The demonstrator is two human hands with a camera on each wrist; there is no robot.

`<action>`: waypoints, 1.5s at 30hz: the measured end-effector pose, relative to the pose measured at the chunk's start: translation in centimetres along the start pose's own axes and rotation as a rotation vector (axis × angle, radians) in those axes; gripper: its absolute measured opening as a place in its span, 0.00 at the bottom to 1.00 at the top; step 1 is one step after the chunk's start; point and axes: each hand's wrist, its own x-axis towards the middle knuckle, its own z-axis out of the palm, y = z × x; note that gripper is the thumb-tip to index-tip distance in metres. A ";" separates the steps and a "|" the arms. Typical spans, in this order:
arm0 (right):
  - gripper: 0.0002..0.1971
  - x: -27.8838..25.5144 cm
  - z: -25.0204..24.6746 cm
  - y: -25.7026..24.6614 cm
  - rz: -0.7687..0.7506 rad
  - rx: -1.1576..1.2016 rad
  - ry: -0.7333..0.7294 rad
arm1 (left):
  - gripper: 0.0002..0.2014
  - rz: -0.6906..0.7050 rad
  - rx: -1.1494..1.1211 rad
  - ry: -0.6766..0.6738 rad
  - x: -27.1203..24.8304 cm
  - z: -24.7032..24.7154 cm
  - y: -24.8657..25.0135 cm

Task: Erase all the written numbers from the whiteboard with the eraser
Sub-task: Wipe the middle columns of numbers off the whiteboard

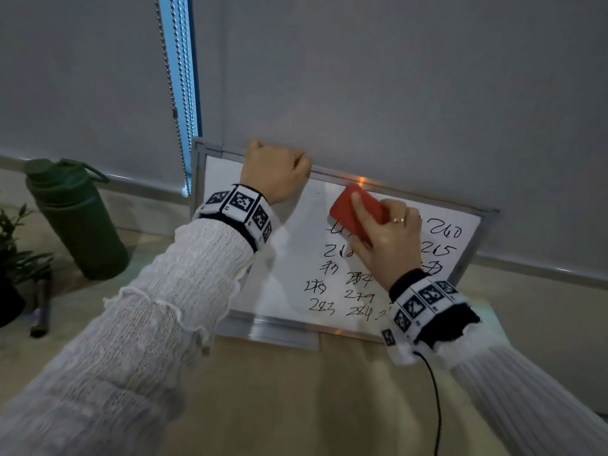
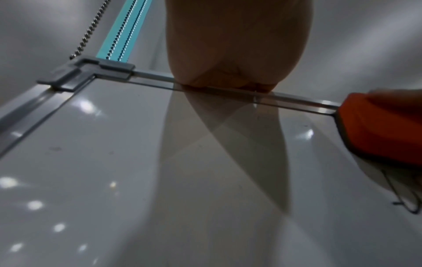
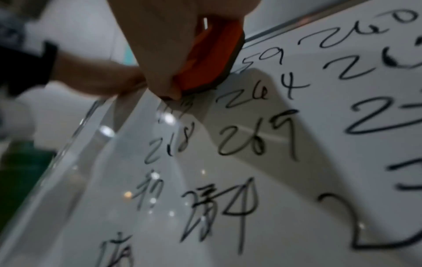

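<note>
A small metal-framed whiteboard (image 1: 289, 258) leans against the grey blind, its right part covered with several black handwritten numbers (image 1: 348, 301). My left hand (image 1: 274, 171) grips the board's top edge near the left corner, fingers curled over the frame (image 2: 155, 76). My right hand (image 1: 385, 238) holds a red eraser (image 1: 348, 209) flat against the board near the top edge, above the numbers. In the right wrist view the eraser (image 3: 210, 59) sits just above blurred digits (image 3: 255, 137). The eraser (image 2: 379, 130) also shows in the left wrist view.
A dark green bottle (image 1: 75, 215) stands left of the board on the beige table (image 1: 296, 399). A plant (image 1: 13, 251) and a marker (image 1: 41, 311) are at the far left. A bead chain (image 1: 174, 103) hangs beside the board. A black cable (image 1: 434, 399) trails from my right wrist.
</note>
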 end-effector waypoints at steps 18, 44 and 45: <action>0.42 -7.3 2.2 -2.3 -0.353 0.016 -0.145 | 0.26 -0.028 0.051 0.018 0.6 0.7 -0.4; 0.39 -9.1 3.4 -4.2 -0.368 0.067 -0.181 | 0.27 -0.040 -0.021 0.016 0.5 0.2 -0.5; 0.38 -10.3 3.5 -4.2 -0.486 0.070 -0.239 | 0.26 -0.039 -0.019 0.018 0.5 0.3 -0.6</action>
